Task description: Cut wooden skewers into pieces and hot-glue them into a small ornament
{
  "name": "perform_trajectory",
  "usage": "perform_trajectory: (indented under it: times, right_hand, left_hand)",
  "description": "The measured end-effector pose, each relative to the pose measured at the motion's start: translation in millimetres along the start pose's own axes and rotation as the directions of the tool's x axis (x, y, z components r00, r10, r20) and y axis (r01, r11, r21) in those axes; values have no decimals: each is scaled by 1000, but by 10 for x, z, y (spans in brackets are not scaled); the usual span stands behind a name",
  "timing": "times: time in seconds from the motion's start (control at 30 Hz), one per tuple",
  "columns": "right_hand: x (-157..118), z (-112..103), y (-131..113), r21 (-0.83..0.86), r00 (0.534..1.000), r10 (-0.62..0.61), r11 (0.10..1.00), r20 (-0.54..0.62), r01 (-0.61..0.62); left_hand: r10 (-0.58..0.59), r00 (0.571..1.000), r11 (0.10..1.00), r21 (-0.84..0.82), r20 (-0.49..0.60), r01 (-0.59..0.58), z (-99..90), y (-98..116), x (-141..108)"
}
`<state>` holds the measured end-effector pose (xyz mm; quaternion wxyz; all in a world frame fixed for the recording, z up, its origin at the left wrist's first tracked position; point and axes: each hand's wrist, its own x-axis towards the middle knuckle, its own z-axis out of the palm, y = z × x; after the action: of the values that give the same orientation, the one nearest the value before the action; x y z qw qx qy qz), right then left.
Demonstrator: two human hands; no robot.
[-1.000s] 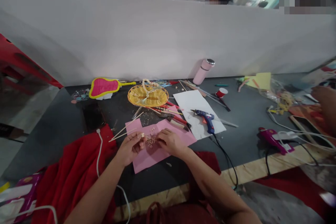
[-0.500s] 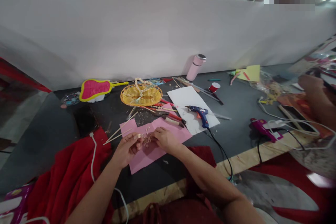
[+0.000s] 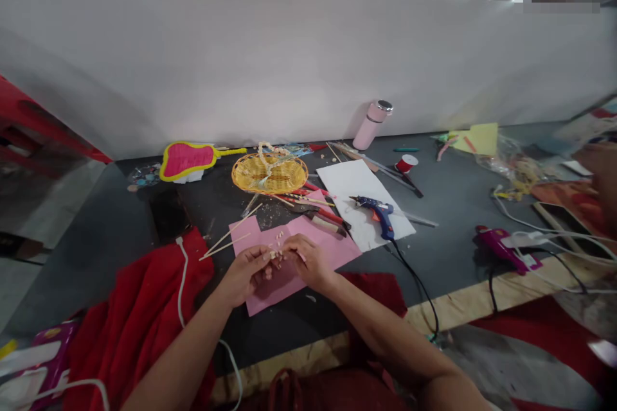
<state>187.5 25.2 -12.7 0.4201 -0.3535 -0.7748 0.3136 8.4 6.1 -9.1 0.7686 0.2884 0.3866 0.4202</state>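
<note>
Over a pink sheet of paper [image 3: 272, 295], my left hand [image 3: 248, 275] is closed in a pinch on a small cream-coloured piece [image 3: 272, 255]. My right hand [image 3: 308, 262] is right beside it, thumb and fingers pressed together at the same spot. What the right fingers hold is too small to make out. Several tiny pale bits [image 3: 279, 235] lie on the paper just beyond the fingertips. Two thin wooden sticks [image 3: 226, 244] rest across the paper's left edge. Behind the paper sit red-handled pliers [image 3: 328, 212] and a yellow woven basket [image 3: 245, 174].
A blue glue gun [image 3: 380, 213] lies on a white sheet [image 3: 342, 173], its cord running off the front edge. A pink bottle [image 3: 371, 127] stands by the partition. A red cloth [image 3: 149, 289], a phone [image 3: 168, 214] and a purple power strip [image 3: 506, 248] flank the work. Another person's arm [image 3: 600, 164] is at right.
My right hand's fingers have come up to the piece in my left hand, away from the bits on the paper. The whole view has shifted slightly, moving things rightward.
</note>
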Motion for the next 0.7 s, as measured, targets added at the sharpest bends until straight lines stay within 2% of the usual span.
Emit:
perform_trajectory:
  times: [0.13, 0.27, 0.7]
  right_hand:
    - [-14, 47, -44, 42, 997, -79, 996, 5, 78]
    - [-4, 56, -47, 38, 994, -108, 993, -11, 108]
    - [-2, 65, -37, 48, 992, -126, 991, -8, 126]
  left_hand:
    - [25, 999, 999, 22, 26, -26, 13, -5, -1]
    - [1, 1000, 1000, 21, 29, -1, 8, -15, -6]
    - [5, 998, 1000, 14, 65, -6, -16, -35, 11]
